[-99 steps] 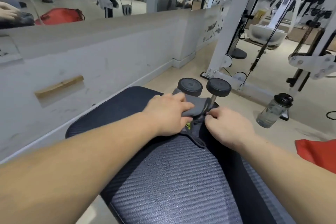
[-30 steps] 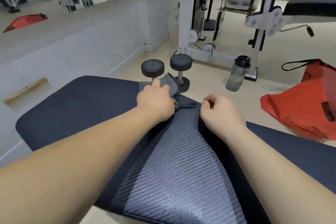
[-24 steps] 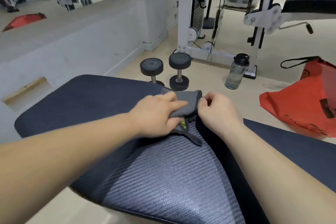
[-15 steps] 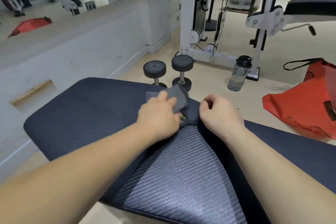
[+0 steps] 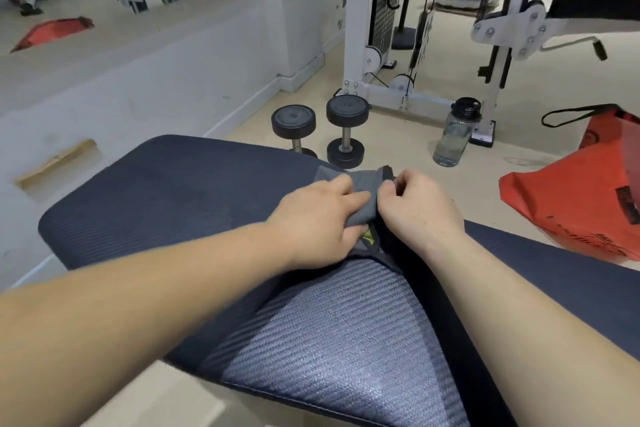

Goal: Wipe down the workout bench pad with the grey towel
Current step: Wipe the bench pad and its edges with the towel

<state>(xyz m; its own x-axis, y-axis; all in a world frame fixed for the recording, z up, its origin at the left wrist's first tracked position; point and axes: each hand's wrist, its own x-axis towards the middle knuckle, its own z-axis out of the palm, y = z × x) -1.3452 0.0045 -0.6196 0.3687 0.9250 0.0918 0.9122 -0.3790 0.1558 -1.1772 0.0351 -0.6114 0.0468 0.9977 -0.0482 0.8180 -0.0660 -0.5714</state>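
Observation:
The dark, ribbed workout bench pad (image 5: pixel 180 204) fills the lower middle of the view, with a lighter grey panel nearer me. My left hand (image 5: pixel 318 218) presses the folded grey towel (image 5: pixel 365 184) flat against the pad's far edge, fingers straight on top of it. Right beside it, my right hand (image 5: pixel 415 208) rests on the pad with fingers curled, its fingertips at the towel's right edge; whether they pinch the cloth is hidden. A small yellow-green tag shows under the towel.
Two black dumbbells (image 5: pixel 344 130) stand on the floor just past the pad. A clear water bottle (image 5: pixel 455 133) stands to their right, by a white cable machine frame (image 5: pixel 358 28). A red bag (image 5: pixel 581 191) lies on the right. A low grey wall (image 5: pixel 138 80) runs along the left.
My left hand has slid the towel back to the right along the pad's far edge, up against my right hand, which has stayed in place.

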